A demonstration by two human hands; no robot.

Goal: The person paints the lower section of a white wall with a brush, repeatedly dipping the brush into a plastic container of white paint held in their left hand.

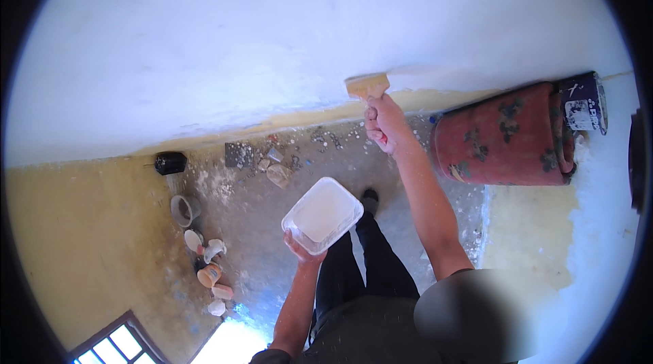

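Note:
My right hand (384, 125) is closed around the handle of a wide, yellowish putty knife (368, 85). The blade's far edge is at the wall (286, 38), low down where white coating meets a bare yellow strip. A bit of red shows at the bottom of my fist. My left hand (304, 247) grips the near left side of a white rectangular tub (326, 211), which is held out over the floor in front of my legs. White, smooth material lies inside the tub, and its rim is smeared.
A rolled red patterned carpet (500, 136) leans by the wall on the right, with a dark paint bucket (583, 104) beyond it. Along the left wall stand a black bucket (170, 162), a grey pail (183, 210) and several small containers. Debris (277, 175) litters the spattered floor.

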